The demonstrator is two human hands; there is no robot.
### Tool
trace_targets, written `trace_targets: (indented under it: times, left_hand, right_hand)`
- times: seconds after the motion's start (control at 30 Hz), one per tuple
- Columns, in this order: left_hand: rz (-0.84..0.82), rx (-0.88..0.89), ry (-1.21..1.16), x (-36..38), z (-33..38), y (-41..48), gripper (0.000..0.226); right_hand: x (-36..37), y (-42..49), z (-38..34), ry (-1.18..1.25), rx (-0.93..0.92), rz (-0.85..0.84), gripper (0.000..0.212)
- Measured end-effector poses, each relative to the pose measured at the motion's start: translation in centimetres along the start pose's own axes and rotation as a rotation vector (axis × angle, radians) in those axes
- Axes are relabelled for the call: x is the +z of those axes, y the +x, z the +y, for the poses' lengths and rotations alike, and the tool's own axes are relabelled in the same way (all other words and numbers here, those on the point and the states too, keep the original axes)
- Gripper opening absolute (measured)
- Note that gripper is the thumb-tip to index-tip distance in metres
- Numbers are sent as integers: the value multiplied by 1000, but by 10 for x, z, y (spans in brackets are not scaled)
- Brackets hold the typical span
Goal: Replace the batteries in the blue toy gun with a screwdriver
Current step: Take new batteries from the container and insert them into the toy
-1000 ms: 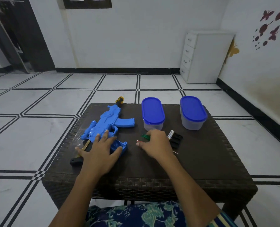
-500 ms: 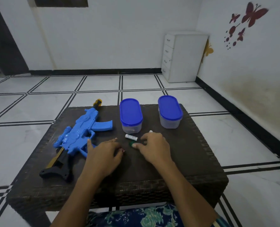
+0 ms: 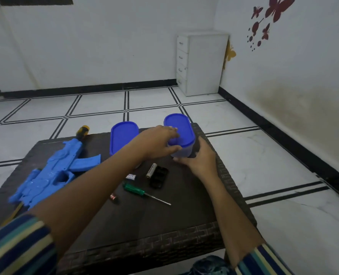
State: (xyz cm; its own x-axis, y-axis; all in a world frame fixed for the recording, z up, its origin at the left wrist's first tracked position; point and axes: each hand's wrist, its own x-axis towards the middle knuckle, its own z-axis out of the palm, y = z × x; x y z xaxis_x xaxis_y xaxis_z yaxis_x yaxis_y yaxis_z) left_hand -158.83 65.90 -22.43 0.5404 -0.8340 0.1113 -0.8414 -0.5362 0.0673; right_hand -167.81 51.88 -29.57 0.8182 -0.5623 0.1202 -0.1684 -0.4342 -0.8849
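Through the head camera, the only writing I find is a line of print along the pale battery (image 3: 151,171) lying mid-desk, and it is too blurred to read. The short white battery (image 3: 131,176) beside the person's left forearm carries marks I cannot make out either.

The blue toy gun (image 3: 55,171) is bright moulded plastic with an orange-yellow muzzle tip. It lies flat on its side on the left part of the dark woven desk (image 3: 164,225). Its long axis runs from the near-left edge toward the far middle, with the muzzle pointing away from the person and the magazine jutting right.

The screwdriver (image 3: 134,189) has a green handle and a thin metal shaft. It lies near mid-desk with its tip pointing right and toward the person. A small reddish battery (image 3: 113,197) sits just beside the handle, and a black ribbed piece (image 3: 159,177) lies against the pale battery.

Both hands are on the right tub (image 3: 181,133), which has a blue lid. The left hand (image 3: 160,141) has its grip curled over the lid's near edge — fingers on top, thumb at the rim. The right hand (image 3: 200,157) has its grip wrapped round the tub's body, low on the near side. The left tub (image 3: 123,135) stands behind the left forearm.
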Motion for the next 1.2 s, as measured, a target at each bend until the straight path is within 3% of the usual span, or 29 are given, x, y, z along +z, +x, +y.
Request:
trace_targets:
  times: [0.1,0.23,0.33,0.43,0.6,0.67,0.8,0.93,1.07,1.2]
  left_hand:
    - [4,20,75,7,1,19,43]
    - [40,92,168,5,11,28,29]
    - [-7,188,242,-1,19,30,21]
    - [-33,248,325,-6,24,26,27]
    - [132,246,129,-21,20,9,23]
    - [279,121,-14,-34,13,1,20]
    - [655,-430,-339,-53,-23,-25,20]
    - [896,-937,-1174,-42,-59,-60,17]
    - [836,-1100,-1581,-13,-74,-92,23]
    - [709,-1209,-1513,8,-89,-111,31]
  right_hand:
    - [-1,12,4,-11,-55,-37,73]
    - [4,18,4,-69,-109,-60,92]
    - [5,17,4,-87,-116,-59,82]
    - [4,13,3,-135,-129,-35,74]
    - [3,-3,-3,-241,-126,-34,87]
    - [1,-7,-5,-244,-133,-45,92]
    - [-5,-13,-9,-298,-158,-82,102]
    - [-7,-19,-9,-357,-135,-99,102]
    - [-7,-24,-11,-362,-126,-85,103]
    - [-4,-29,-16,-516,-140,-41,113]
